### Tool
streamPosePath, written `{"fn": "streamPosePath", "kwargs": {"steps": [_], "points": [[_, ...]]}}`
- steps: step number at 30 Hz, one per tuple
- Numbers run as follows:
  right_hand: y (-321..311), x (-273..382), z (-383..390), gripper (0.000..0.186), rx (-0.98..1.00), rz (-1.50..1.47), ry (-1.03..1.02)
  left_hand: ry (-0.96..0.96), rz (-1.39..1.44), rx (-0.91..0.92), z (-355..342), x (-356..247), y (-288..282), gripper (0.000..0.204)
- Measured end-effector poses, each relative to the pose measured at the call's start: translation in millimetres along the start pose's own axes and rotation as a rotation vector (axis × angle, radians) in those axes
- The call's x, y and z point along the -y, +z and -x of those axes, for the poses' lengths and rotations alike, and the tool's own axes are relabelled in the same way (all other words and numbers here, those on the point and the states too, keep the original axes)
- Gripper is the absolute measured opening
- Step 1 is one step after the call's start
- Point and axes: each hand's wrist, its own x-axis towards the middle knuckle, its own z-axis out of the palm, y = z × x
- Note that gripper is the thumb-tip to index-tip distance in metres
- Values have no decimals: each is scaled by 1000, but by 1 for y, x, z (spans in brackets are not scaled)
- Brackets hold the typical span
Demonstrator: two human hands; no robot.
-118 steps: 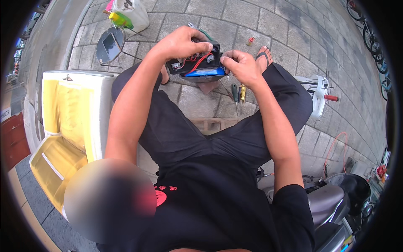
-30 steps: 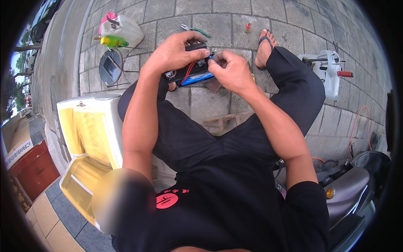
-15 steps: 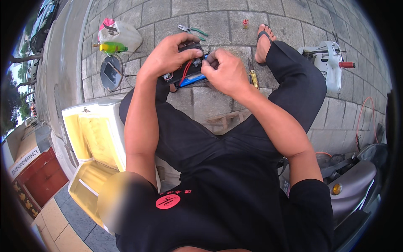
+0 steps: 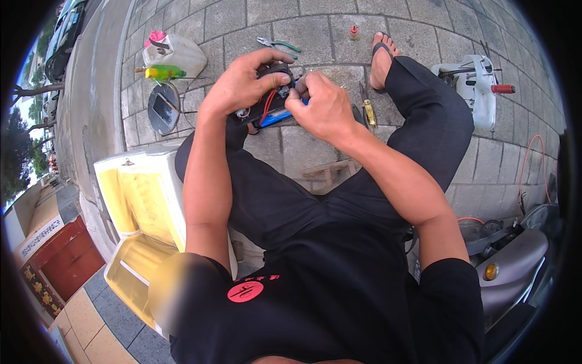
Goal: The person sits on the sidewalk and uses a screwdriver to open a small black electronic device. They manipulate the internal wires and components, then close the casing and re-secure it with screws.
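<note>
My left hand [image 4: 245,85] curls over the top of a black casing [image 4: 254,110] and grips it, thumb on the near side. Red wires [image 4: 267,104] run across the casing, and a blue part [image 4: 277,116] lies along its right edge. My right hand [image 4: 324,106] is closed at the casing's upper right, thumb and forefinger pinched together near the wire ends. Whatever sits between those fingertips is hidden. A screwdriver with a yellow handle [image 4: 369,114] lies on the paving right of my right hand. Beyond both hands rest green-handled pliers [image 4: 280,45].
A small red-topped bottle [image 4: 354,33] stands at the far side. To the left are a white jug [image 4: 185,56], a green bottle [image 4: 165,72] and a round dark disc [image 4: 162,108]. A yellow-and-white box [image 4: 148,188] sits by my left arm; a white housing [image 4: 483,100] and a motor scooter [image 4: 515,267] are right.
My right hand has shifted slightly left, closer to the casing, uncovering more of the screwdriver. The left hand keeps its grip on the casing.
</note>
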Motion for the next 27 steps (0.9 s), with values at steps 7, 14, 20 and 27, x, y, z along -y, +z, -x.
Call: {"fn": "streamPosePath", "kwargs": {"steps": [7,14,20,27], "points": [[-2,0,8,31,7,15,54,62,1,1,0,3,2,33],[4,6,10,28,-39,-33,91,58,-18,7,-1,7,1,33],[6,5,8,23,-31,-128,127,85,-40,27,-1,4,-1,38],[8,4,11,20,-58,-130,62,25,1,24,-2,1,0,41]]}}
